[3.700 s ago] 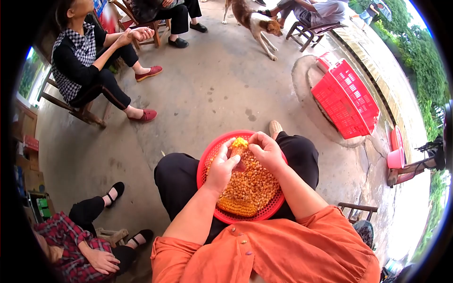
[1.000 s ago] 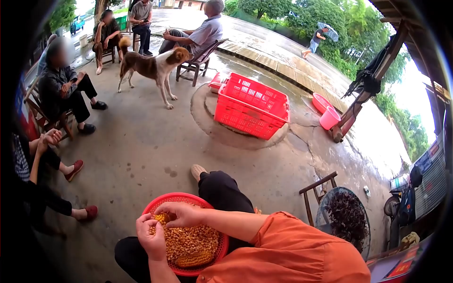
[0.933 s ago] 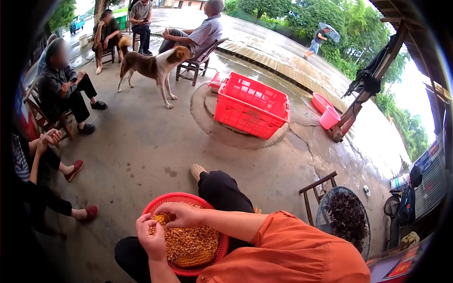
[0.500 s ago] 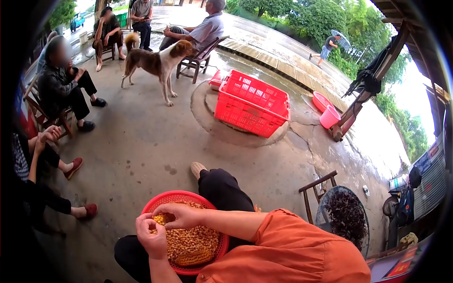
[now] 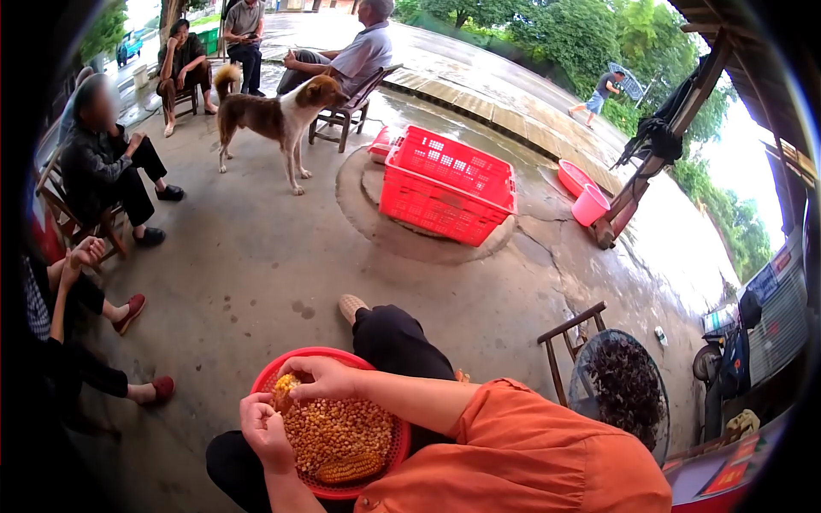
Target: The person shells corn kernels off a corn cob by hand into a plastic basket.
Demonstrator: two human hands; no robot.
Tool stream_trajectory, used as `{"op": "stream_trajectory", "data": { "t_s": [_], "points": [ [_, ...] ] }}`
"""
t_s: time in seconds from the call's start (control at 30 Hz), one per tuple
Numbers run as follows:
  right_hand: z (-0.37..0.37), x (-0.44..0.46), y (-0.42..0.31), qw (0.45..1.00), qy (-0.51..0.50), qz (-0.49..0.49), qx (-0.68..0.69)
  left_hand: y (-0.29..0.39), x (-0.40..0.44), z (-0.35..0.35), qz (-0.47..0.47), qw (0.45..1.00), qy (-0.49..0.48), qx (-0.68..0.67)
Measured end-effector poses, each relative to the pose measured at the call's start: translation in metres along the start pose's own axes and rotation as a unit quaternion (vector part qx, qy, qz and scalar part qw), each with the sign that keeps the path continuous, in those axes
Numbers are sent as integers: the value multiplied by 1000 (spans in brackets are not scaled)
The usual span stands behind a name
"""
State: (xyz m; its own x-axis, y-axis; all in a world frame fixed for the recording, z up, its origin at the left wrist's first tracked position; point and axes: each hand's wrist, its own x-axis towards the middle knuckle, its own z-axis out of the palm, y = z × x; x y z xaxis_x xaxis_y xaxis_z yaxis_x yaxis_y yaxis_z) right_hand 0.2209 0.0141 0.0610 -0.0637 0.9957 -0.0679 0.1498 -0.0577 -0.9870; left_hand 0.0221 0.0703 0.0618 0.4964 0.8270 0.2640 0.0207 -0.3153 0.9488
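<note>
A red perforated basket (image 5: pixel 400 445) rests on the lap, holding many loose corn kernels (image 5: pixel 338 427). Near its lower rim lies a whole yellow cob (image 5: pixel 351 468) on the kernels. Above the basket's left side, a partly shelled cob (image 5: pixel 284 390) is between both hands. My left hand (image 5: pixel 265 434) has its fingers bent round the cob's lower left end. My right hand (image 5: pixel 321 378) closes on the upper part of the cob, with fingertips at the yellow kernels.
A red crate (image 5: pixel 449 188) stands on the concrete ahead, with a brown and white dog (image 5: pixel 274 120) behind it to the left. Seated people line the left and back. At right are a wooden stool (image 5: pixel 569 342), a round tray of dark dried material (image 5: pixel 623 389) and a pink bucket (image 5: pixel 590 205).
Since the earlier frames the view has swung right. Most recently, my right hand has lifted slightly, showing more of the cob. The dog's body has shifted slightly, and a distant person with an umbrella has moved.
</note>
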Motion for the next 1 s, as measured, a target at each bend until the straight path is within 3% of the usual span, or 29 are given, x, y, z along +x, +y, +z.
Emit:
{"op": "stream_trajectory", "data": {
  "t_s": [0.13, 0.23, 0.3, 0.33, 0.43, 0.8, 0.87, 0.97, 1.0],
  "points": [
    [-5, 0, 2, 991, 57, 30, 118, -11, -2, -2, -52, 997, 5, -65],
    [-12, -2, -9, 984, 44, 27, 173, -11, -1, 3, 7, 1000, 18, -10],
    [-10, -3, -11, 984, 8, 21, 177, -1, 0, 7, -143, 972, -5, -189],
    [-9, -2, -10, 983, -31, 15, 180, -2, 0, 8, -143, 971, -8, -190],
    [-1, -2, -6, 985, -51, -4, 167, 4, 0, 10, -261, 917, -48, -296],
    [-3, -1, -7, 990, -65, 30, 122, -23, -2, 1, -250, 927, -12, -281],
    [-2, -1, -7, 991, -45, -7, 122, -21, -2, 5, -238, 926, 11, -292],
    [1, -1, -3, 984, -48, -29, 172, 2, 3, 15, -264, 887, 45, -376],
    [-1, 2, 2, 996, -29, -34, 72, -3, 2, 14, -260, 882, 38, -390]
  ]
}}
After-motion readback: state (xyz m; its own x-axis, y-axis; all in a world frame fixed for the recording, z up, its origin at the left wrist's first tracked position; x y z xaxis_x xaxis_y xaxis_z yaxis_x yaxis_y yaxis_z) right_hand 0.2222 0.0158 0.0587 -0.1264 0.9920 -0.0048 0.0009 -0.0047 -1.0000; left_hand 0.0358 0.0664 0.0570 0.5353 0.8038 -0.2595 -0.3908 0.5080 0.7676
